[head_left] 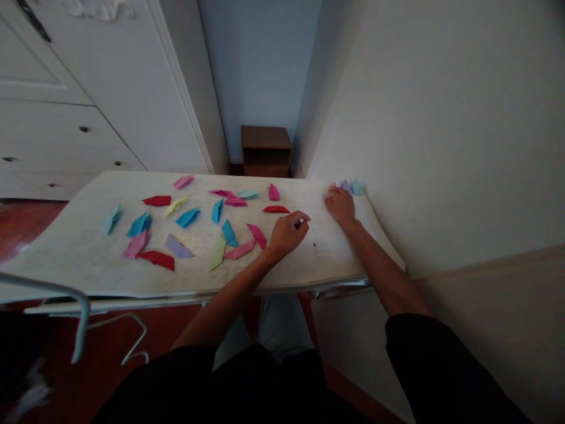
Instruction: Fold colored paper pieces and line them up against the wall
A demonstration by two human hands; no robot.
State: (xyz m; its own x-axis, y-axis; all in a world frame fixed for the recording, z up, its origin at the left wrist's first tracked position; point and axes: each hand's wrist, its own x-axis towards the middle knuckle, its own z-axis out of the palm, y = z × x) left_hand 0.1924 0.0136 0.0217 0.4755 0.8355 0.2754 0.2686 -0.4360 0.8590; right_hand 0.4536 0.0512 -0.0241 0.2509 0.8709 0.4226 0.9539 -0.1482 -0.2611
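Several folded paper pieces in pink, red, blue, yellow, green and lilac lie scattered over the left and middle of a white table. My left hand (288, 234) hovers over the table's middle with its fingers curled in toward the thumb, and nothing shows in it. Just beyond it lies a red folded paper piece (276, 209). At the far right corner, my right hand (341, 205) has its fingertips closed on a pink folded paper piece (332, 186), mostly hidden by them. Beside that stand a lilac folded paper piece (345, 185) and a light teal folded paper piece (356, 187).
The white table (304, 265) meets a pale wall (441, 147) on the right. White cabinets (145, 118) rise at the back left, and a small brown cabinet (266, 136) stands beyond the table. A bent grey metal tube (82, 318) is at the lower left.
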